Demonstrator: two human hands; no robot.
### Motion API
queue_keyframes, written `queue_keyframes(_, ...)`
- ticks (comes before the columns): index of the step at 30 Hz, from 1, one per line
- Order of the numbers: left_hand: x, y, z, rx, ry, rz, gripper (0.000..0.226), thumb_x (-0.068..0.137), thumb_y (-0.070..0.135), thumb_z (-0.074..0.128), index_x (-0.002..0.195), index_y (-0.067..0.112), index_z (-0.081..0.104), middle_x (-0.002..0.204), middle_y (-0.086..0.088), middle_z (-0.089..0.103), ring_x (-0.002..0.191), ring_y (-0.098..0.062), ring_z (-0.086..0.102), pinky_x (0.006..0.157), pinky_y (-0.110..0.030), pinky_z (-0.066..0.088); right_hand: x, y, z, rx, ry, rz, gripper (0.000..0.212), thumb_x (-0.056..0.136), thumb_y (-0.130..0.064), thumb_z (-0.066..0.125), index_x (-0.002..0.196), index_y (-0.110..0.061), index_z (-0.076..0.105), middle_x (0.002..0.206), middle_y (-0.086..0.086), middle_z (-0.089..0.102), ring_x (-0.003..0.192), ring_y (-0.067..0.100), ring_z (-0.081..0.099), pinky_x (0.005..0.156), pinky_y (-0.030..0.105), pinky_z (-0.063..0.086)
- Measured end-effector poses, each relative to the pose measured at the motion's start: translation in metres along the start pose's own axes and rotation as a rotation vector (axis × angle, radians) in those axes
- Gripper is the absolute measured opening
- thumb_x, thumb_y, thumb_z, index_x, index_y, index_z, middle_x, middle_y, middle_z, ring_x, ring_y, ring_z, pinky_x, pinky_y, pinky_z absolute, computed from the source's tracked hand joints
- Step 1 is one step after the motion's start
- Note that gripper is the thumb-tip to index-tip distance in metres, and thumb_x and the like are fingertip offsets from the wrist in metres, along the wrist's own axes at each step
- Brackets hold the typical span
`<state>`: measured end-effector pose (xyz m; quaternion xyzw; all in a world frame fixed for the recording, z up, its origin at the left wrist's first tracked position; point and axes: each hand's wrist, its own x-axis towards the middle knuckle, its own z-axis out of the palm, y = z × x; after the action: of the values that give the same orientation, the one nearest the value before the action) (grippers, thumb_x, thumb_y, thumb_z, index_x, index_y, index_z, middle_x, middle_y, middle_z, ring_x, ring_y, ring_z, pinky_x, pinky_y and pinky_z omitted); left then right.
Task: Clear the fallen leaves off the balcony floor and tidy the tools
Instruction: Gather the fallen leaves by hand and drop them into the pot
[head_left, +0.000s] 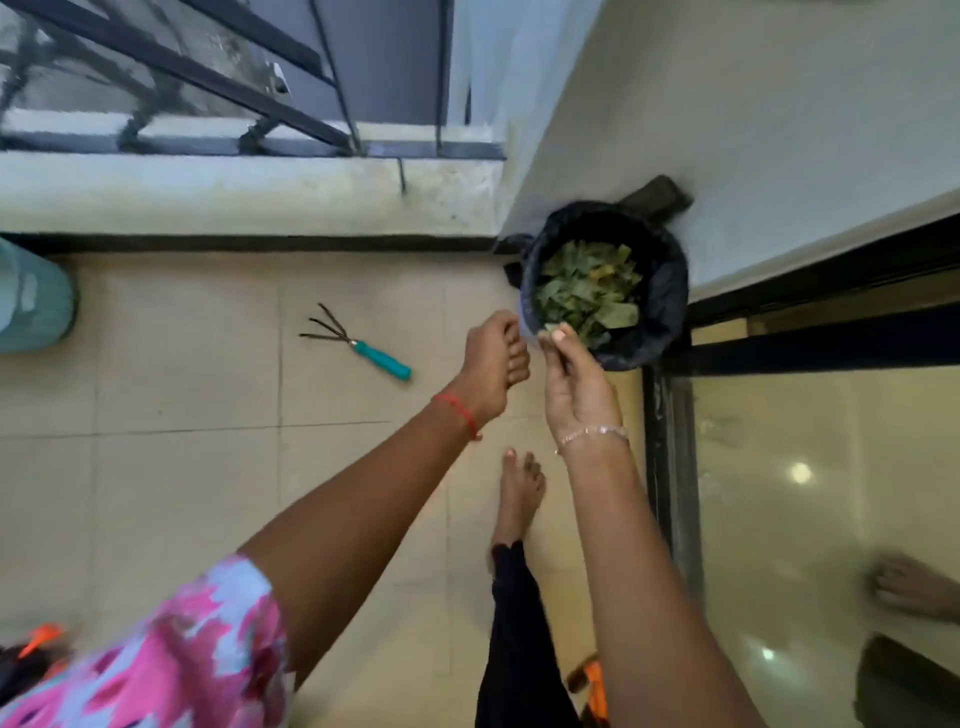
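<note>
Head view, one frame.

- Bin (670, 291): one, round, lined with a black crinkled plastic bag, set on the floor in the corner between wall and sliding door frame.
- Leaves (587, 291): a heap of flat green and yellow-green pieces, dry-looking, filling the bottom of the bin; no exact count can be given.
- Hand rake (363, 345): one, with three bent dark metal prongs and a smooth teal handle, laid flat on the floor tiles (208, 467), well apart from the bin.
- Floor tiles: large, square, beige, matte, with thin grout lines.
- Left hand (496, 358): fingers are bunched and curled downward just beside the bin rim; whether anything is held cannot be told. A red thread (457, 410) is worn at the wrist, and a pink patterned sleeve (182, 660) on the upper arm.
- Right hand (571, 374): raised at the bin rim, with a small leaf scrap (549, 327) pinched at the thumb tip. A thin silver bracelet (592, 434) is worn.
- Bare foot (519, 493): one, planted on the tiles between the two arms.
- Teal container (31, 301): one, rounded, at the left edge.
- Railing (182, 67): dark metal bars above a concrete kerb.
</note>
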<state>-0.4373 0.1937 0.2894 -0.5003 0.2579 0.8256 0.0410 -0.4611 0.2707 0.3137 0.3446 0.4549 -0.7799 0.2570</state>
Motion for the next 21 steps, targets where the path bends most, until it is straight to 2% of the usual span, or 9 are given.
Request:
queue_keyframes(3, 0.039, 0.001, 0.061, -0.021, 0.082, 0.028, 0.045, 0.098, 0.021, 0.033, 0.053, 0.016, 0.029, 0.031, 0.005, 0.028, 0.025, -0.007, 0.024, 0.032, -0.012, 0.017, 0.042, -0.045, 0.003, -0.160, 0.066, -0.100, 0.015, 0.079, 0.019, 0.056, 0.078, 0.005, 0.061, 0.052, 0.000, 0.066, 0.050, 0.006, 0.063, 0.055, 0.015, 0.053)
queue_keyframes(5, 0.061, 0.003, 0.087, -0.097, 0.089, 0.034, 0.048, 0.101, 0.030, 0.029, 0.058, 0.012, 0.041, 0.038, 0.000, 0.046, 0.032, -0.012, 0.043, 0.036, -0.013, 0.033, 0.071, -0.068, 0.005, -0.314, 0.124, -0.175, 0.013, 0.077, 0.016, 0.060, 0.080, 0.005, 0.066, 0.052, -0.004, 0.066, 0.054, 0.008, 0.063, 0.056, 0.018, 0.051)
queue_keyframes(9, 0.089, 0.006, 0.115, -0.060, 0.092, 0.019, 0.053, 0.101, 0.046, 0.020, 0.086, 0.010, 0.056, 0.072, -0.006, 0.071, 0.069, -0.018, 0.063, 0.062, -0.024, 0.050, 0.115, -0.092, 0.009, -0.875, 0.118, -0.378, 0.019, 0.080, 0.009, 0.059, 0.094, 0.005, 0.071, 0.090, 0.012, 0.070, 0.086, 0.017, 0.063, 0.075, 0.015, 0.047)
queue_keyframes(12, 0.098, 0.005, 0.124, 0.231, 0.141, 0.091, 0.062, 0.091, 0.057, 0.035, 0.121, 0.007, 0.059, 0.116, -0.013, 0.065, 0.096, -0.025, 0.065, 0.083, -0.032, 0.053, 0.124, -0.102, 0.015, -1.150, 0.098, -0.551, 0.024, 0.079, 0.012, 0.055, 0.085, 0.000, 0.074, 0.091, 0.016, 0.072, 0.085, 0.020, 0.065, 0.073, 0.013, 0.043)
queue_keyframes(16, 0.095, 0.002, 0.118, 0.708, 0.323, 0.472, 0.046, 0.072, 0.048, 0.049, 0.089, 0.013, 0.074, 0.088, -0.013, 0.072, 0.094, -0.034, 0.065, 0.094, -0.052, 0.045, 0.121, -0.110, 0.023, -1.300, 0.178, -0.725, 0.022, 0.076, 0.009, 0.058, 0.078, -0.005, 0.075, 0.084, 0.014, 0.072, 0.079, 0.026, 0.066, 0.071, 0.029, 0.052)
queue_keyframes(17, 0.095, 0.002, 0.117, 0.816, 0.290, 0.535, 0.039, 0.073, 0.038, 0.055, 0.102, 0.017, 0.071, 0.098, -0.012, 0.072, 0.103, -0.033, 0.062, 0.097, -0.053, 0.042, 0.119, -0.111, 0.024, -1.330, 0.180, -0.754, 0.020, 0.076, 0.007, 0.059, 0.080, -0.004, 0.074, 0.085, 0.014, 0.071, 0.081, 0.027, 0.066, 0.071, 0.031, 0.053)
queue_keyframes(18, 0.090, 0.006, 0.118, 0.919, 0.224, 0.560, 0.050, 0.074, 0.026, 0.061, 0.124, 0.022, 0.059, 0.120, -0.011, 0.064, 0.120, -0.031, 0.053, 0.103, -0.058, 0.035, 0.117, -0.111, 0.025, -1.358, 0.162, -0.763, 0.020, 0.077, 0.007, 0.058, 0.083, -0.004, 0.074, 0.089, 0.015, 0.071, 0.083, 0.028, 0.066, 0.072, 0.031, 0.053)
queue_keyframes(19, 0.087, 0.009, 0.119, 1.022, 0.126, 0.572, 0.071, 0.076, 0.015, 0.064, 0.141, 0.024, 0.038, 0.142, -0.011, 0.045, 0.137, -0.031, 0.034, 0.109, -0.062, 0.023, 0.116, -0.112, 0.025, -1.400, 0.128, -0.745, 0.023, 0.077, 0.007, 0.057, 0.089, -0.003, 0.073, 0.094, 0.016, 0.071, 0.088, 0.028, 0.066, 0.076, 0.031, 0.053)
queue_keyframes(21, 0.076, 0.013, 0.117, 1.244, 0.033, 0.519, 0.088, 0.081, 0.008, 0.062, 0.150, 0.026, 0.011, 0.158, -0.008, 0.008, 0.146, -0.030, -0.002, 0.111, -0.065, 0.005, 0.108, -0.112, 0.024, -1.531, 0.026, -0.667, 0.030, 0.078, 0.006, 0.056, 0.103, -0.003, 0.070, 0.112, 0.017, 0.066, 0.105, 0.029, 0.061, 0.091, 0.031, 0.048)
